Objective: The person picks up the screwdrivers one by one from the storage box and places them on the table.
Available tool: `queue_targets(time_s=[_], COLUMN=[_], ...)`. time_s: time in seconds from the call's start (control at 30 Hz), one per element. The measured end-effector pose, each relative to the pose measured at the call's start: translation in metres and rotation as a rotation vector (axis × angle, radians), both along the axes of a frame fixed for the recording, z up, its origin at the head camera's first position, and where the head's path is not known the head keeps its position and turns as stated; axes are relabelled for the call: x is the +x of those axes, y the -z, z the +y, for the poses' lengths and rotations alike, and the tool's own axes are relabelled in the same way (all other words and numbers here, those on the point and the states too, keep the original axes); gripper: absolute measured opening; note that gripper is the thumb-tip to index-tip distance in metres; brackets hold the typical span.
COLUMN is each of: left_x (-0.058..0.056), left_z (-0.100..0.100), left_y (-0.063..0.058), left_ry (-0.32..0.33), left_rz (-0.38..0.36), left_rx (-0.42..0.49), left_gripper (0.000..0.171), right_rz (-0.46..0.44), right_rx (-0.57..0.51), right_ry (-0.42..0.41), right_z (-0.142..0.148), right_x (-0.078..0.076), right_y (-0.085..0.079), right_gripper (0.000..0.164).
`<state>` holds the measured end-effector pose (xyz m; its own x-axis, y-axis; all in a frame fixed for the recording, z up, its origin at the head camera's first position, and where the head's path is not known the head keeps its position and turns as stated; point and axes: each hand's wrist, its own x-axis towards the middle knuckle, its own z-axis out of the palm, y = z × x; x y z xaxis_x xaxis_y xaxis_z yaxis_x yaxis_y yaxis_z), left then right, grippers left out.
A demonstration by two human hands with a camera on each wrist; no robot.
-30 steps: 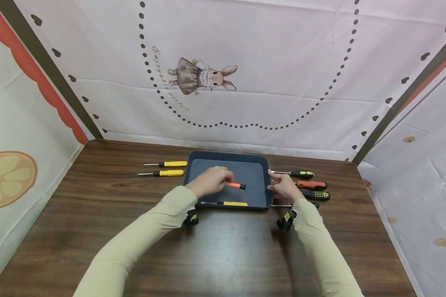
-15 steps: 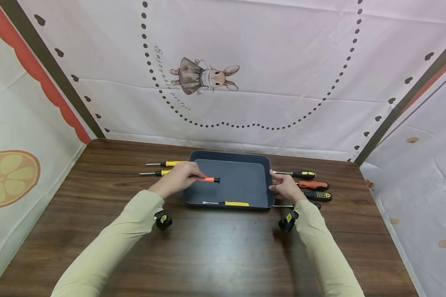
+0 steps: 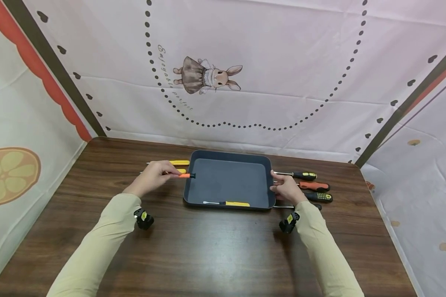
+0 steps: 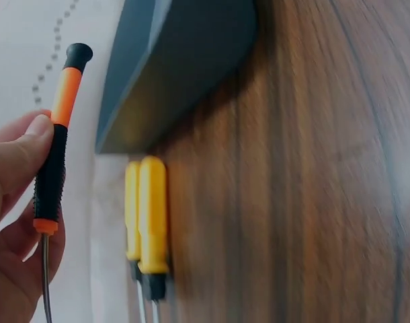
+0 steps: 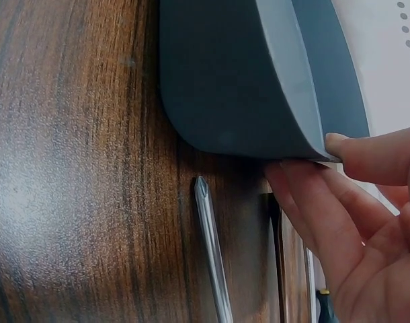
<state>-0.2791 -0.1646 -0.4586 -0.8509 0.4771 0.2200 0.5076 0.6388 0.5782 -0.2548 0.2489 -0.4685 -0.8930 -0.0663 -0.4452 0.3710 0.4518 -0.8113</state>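
Note:
My left hand [image 3: 154,176] pinches a small orange-and-black screwdriver [image 4: 58,141] by its handle, just left of the tray; its thin shaft points back along the palm. Beneath and beyond that hand lie two yellow-handled screwdrivers [image 4: 151,208], their handle ends toward the tray. The dark grey rectangular tray [image 3: 228,177] sits on the table, and one yellow screwdriver [image 3: 236,203] lies inside along its near wall. At the tray's right wall, my right hand [image 3: 287,189] holds the rim, thumb on the inside and fingers [image 5: 319,215] against the outside.
Several larger screwdrivers lie to the right of the tray: a black-and-yellow one [image 3: 304,176], a red-handled one [image 3: 316,187] and a black one with yellow dots [image 3: 321,197]. A bare metal shaft [image 5: 212,249] points at the tray. Printed cloth [image 3: 264,74] hangs behind the wooden table [image 3: 223,247].
My left hand has carried the orange-and-black screwdriver leftward, from over the tray to beyond its left wall. The right hand keeps its hold on the tray's right rim.

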Motion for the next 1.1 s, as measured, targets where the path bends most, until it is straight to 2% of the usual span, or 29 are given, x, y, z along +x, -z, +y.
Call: queue_targets(time_s=[0.23,0.53,0.67,0.9,1.1], left_x=[-0.001,-0.002,-0.003,-0.003,-0.003], left_z=[-0.021,-0.033,-0.036,-0.036,-0.033], left_y=[0.009,0.026,0.035,0.047,0.053], left_ry=[-0.032,-0.047,-0.067,-0.088,-0.079], left_rz=[0.051,0.106,0.099,0.030,0.055], left_rx=[-0.010,-0.017,-0.018,-0.069,-0.081], left_gripper=[0.012,0.012,0.011,0.011,0.011], right_rz=[0.005,0.008,0.001,0.005,0.002], right_rx=[0.003,-0.005,0.000,-0.001,-0.003], right_ry=[-0.003,-0.010,-0.009,-0.013,-0.009], right_z=[0.001,0.001,0.001,0.001,0.000], right_x=[0.000,0.000,0.000,0.000,-0.001], right_y=[0.000,0.000,0.000,-0.001,0.000], right_gripper=[0.063,0.063,0.063,0.063,0.063])
